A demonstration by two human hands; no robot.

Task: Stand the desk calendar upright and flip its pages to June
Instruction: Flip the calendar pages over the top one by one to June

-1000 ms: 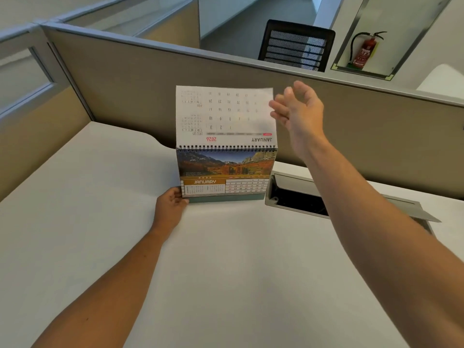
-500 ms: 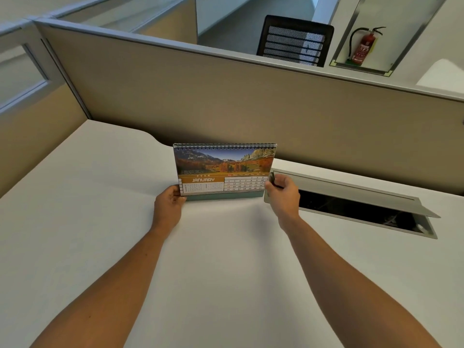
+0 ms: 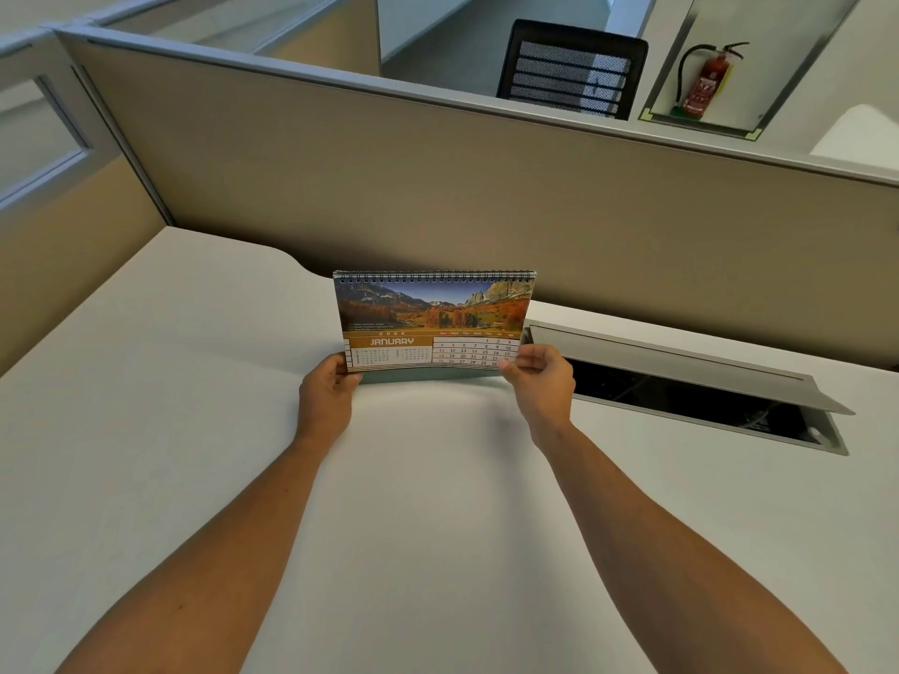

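Observation:
The spiral-bound desk calendar (image 3: 433,323) stands upright on the white desk (image 3: 194,430), its front page showing an autumn mountain photo and the word JANUARY. My left hand (image 3: 327,394) grips the calendar's lower left corner. My right hand (image 3: 539,381) pinches the lower right corner of the January page, which curls slightly away from the green base.
An open cable hatch (image 3: 681,386) with a raised grey lid lies in the desk just right of the calendar. A beige partition (image 3: 486,187) runs behind it. Beyond the partition are a black mesh chair (image 3: 571,70) and a red fire extinguisher (image 3: 708,80).
The earlier white page has gone over the back of the calendar. My right hand came down from the raised page and took the lower right corner of the January page.

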